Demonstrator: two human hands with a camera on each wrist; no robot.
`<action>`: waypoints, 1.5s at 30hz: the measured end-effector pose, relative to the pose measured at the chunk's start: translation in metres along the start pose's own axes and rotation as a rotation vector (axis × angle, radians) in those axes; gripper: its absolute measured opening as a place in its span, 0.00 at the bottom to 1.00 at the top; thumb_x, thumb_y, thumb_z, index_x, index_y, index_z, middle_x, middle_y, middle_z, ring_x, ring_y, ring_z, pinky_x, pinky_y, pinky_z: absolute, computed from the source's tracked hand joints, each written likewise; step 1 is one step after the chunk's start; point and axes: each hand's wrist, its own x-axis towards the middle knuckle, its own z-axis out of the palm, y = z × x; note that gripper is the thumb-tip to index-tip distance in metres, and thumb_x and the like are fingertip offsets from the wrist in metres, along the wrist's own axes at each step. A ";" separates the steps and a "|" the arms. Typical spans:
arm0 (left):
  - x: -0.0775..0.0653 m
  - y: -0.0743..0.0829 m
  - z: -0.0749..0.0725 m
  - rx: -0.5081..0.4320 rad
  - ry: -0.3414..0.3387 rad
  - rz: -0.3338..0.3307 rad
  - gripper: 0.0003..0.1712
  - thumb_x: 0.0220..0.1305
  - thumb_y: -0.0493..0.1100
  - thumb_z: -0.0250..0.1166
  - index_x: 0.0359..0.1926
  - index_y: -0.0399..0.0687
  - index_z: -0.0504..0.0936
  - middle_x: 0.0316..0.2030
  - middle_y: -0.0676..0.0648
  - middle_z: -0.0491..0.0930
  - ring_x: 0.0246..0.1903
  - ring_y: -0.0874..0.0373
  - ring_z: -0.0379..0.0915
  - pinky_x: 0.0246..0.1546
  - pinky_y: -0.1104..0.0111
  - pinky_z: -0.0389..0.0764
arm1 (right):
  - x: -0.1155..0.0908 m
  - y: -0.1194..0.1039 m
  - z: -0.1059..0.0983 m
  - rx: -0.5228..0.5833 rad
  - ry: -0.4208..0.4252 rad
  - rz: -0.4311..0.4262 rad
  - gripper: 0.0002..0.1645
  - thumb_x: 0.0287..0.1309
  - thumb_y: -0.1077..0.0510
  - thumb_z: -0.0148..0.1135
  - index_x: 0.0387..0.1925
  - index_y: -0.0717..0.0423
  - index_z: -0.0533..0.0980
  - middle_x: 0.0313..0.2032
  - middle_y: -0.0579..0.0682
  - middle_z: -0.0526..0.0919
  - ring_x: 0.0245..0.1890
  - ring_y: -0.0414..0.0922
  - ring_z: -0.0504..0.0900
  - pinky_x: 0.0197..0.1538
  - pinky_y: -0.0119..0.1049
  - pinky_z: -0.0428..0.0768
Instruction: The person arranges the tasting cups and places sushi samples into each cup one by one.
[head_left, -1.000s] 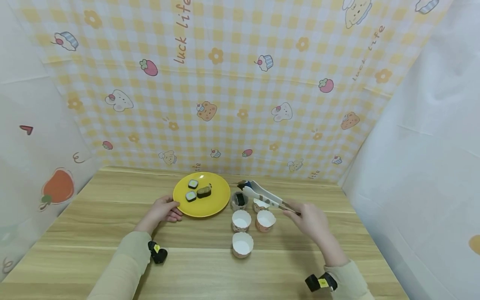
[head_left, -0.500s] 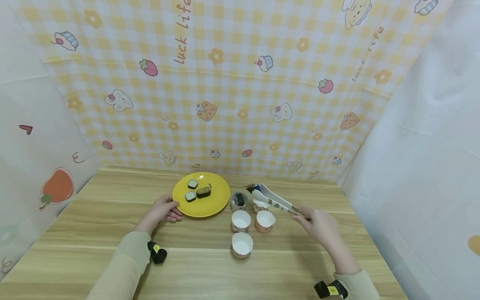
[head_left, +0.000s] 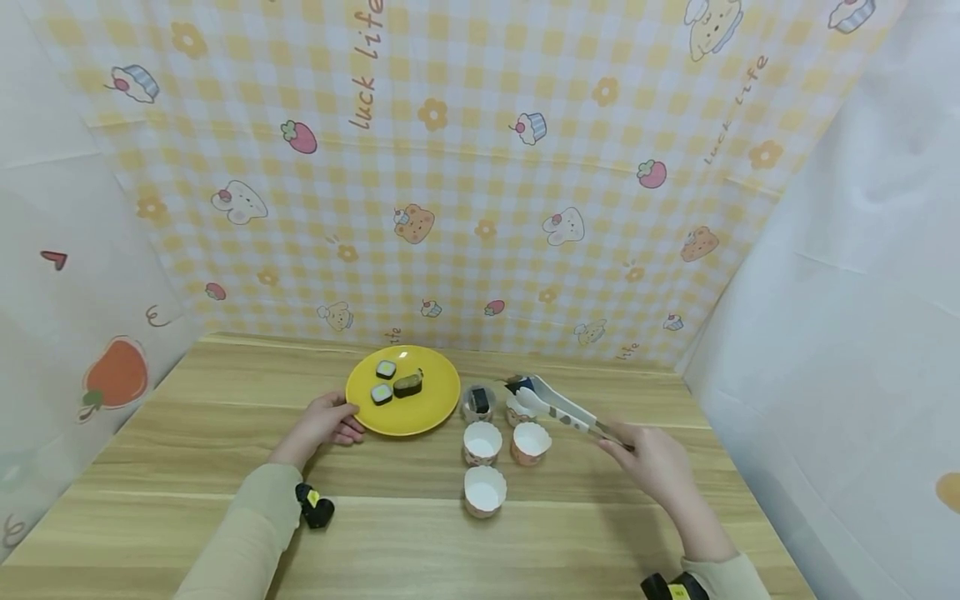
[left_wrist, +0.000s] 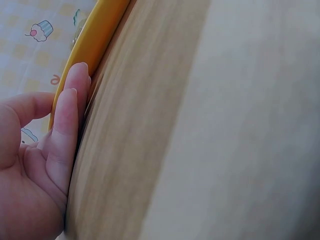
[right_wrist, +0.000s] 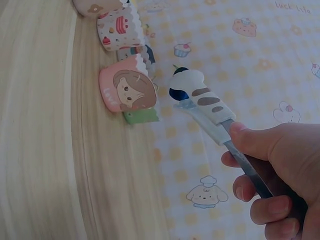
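My left hand (head_left: 330, 419) pinches the left rim of a yellow plate (head_left: 431, 412), thumb on top and fingers underneath. On the plate lie two square sushi rolls (head_left: 382, 393) and one longer topped sushi piece (head_left: 407, 384). In my right hand (head_left: 655, 463) I grip tongs (head_left: 573, 415) with white spotted tips. Between the tips sits a dark sushi piece (right_wrist: 178, 95), mostly covered by them. It hangs over the back right baking cup (head_left: 521, 414), which the tongs partly hide. The back left cup (head_left: 469, 414) holds a black sushi piece (head_left: 480, 400).
Three white-lined paper baking cups stand nearer me: a middle left cup (head_left: 482, 442), a middle right cup (head_left: 530, 442) and a front cup (head_left: 485, 492). A checked cloth (head_left: 480, 167) hangs behind the wooden table (head_left: 390, 542), with white cloth on both sides.
My right hand has drawn the tongs and the dark sushi piece rightward and slightly toward me, from over the back left cup to over the back right one. The left hand stays at the plate.
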 end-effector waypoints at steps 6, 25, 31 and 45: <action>-0.002 0.002 0.002 -0.003 -0.006 0.000 0.27 0.71 0.37 0.49 0.64 0.24 0.55 0.24 0.44 0.80 0.22 0.56 0.80 0.23 0.67 0.82 | -0.004 0.005 0.000 -0.007 -0.013 0.005 0.18 0.57 0.49 0.67 0.46 0.53 0.83 0.31 0.47 0.85 0.16 0.35 0.68 0.15 0.31 0.66; 0.001 -0.003 0.000 -0.005 0.009 -0.009 0.26 0.70 0.36 0.50 0.63 0.26 0.57 0.24 0.43 0.81 0.22 0.55 0.81 0.23 0.67 0.82 | -0.007 0.010 0.002 -0.036 -0.038 0.007 0.19 0.57 0.48 0.66 0.47 0.53 0.82 0.23 0.40 0.81 0.12 0.36 0.62 0.14 0.32 0.61; 0.003 -0.003 0.000 0.004 0.015 -0.005 0.27 0.71 0.37 0.49 0.64 0.25 0.56 0.24 0.44 0.81 0.22 0.55 0.81 0.23 0.67 0.82 | -0.007 0.011 0.004 -0.032 -0.031 0.008 0.19 0.57 0.49 0.67 0.47 0.53 0.82 0.21 0.39 0.78 0.11 0.36 0.60 0.13 0.32 0.59; 0.002 -0.001 0.001 0.002 0.016 -0.012 0.25 0.71 0.37 0.49 0.62 0.26 0.58 0.24 0.44 0.80 0.22 0.55 0.80 0.23 0.67 0.82 | -0.006 0.009 -0.001 -0.032 -0.069 0.023 0.21 0.58 0.45 0.65 0.48 0.52 0.82 0.18 0.38 0.75 0.12 0.37 0.61 0.14 0.33 0.60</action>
